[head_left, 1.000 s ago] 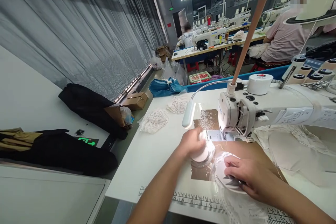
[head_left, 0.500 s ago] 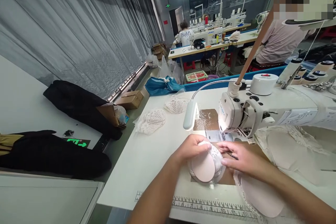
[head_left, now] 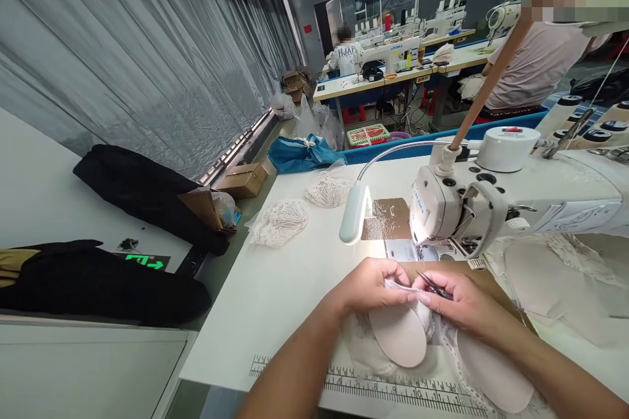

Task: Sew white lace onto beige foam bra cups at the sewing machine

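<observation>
My left hand (head_left: pixel 378 285) pinches the white lace edge of a bra cup (head_left: pixel 400 335), whose smooth pale pink pad hangs below the fingers. Close beside it, my right hand (head_left: pixel 459 298) holds dark thread snips (head_left: pixel 435 284) in its palm, tips pointing left. Its thumb and fingertips also press on the lace edge. Both hands are just in front of the sewing machine's needle area (head_left: pixel 420 252). Under my right forearm lies a second pale padded cup (head_left: pixel 491 366) with lace trim, partly covered.
The sewing machine head (head_left: pixel 442 209) stands behind my hands, with a lamp (head_left: pixel 354 213) on its left. Two lace pieces (head_left: pixel 281 222) lie at the table's left, more padded lace (head_left: pixel 535 268) at the right. A printed ruler (head_left: pixel 393 389) runs along the front edge. Two people sit farther back.
The cup has come down toward the front edge, with its pad now hanging lower. My hands have drawn together on the lace edge, and the snips show more clearly. The view has shifted slightly.
</observation>
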Demonstrator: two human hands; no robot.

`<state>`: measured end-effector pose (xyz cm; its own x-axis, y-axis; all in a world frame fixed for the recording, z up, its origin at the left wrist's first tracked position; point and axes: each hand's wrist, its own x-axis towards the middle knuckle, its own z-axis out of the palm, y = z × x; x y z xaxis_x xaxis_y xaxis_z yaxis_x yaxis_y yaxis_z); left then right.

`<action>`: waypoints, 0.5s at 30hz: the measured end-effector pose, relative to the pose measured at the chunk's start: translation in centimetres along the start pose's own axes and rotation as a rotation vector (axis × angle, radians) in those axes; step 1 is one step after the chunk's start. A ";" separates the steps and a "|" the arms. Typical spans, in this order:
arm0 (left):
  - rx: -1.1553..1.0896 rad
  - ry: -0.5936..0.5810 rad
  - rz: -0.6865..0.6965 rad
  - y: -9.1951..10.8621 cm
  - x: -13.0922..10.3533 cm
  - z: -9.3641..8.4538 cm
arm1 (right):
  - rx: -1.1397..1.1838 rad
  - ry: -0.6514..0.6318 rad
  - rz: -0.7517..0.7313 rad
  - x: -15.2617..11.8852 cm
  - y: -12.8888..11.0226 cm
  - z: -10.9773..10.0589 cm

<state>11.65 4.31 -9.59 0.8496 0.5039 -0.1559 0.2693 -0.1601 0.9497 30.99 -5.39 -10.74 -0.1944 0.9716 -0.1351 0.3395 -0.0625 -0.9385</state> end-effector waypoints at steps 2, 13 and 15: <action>-0.093 -0.049 -0.054 -0.4 0.1 0.0 | -0.001 0.001 0.004 -0.2 -0.3 -0.3; -0.193 -0.081 -0.134 0.1 -0.1 0.1 | 0.022 -0.070 0.059 -1.2 -1.4 -1.9; -0.201 -0.072 -0.149 0.0 0.0 0.2 | -0.013 -0.083 0.044 -1.2 -1.4 -2.2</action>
<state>11.68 4.15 -9.65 0.8392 0.4467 -0.3101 0.3045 0.0866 0.9486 32.75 -5.99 -8.57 -0.2546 0.9456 -0.2024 0.3612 -0.1012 -0.9270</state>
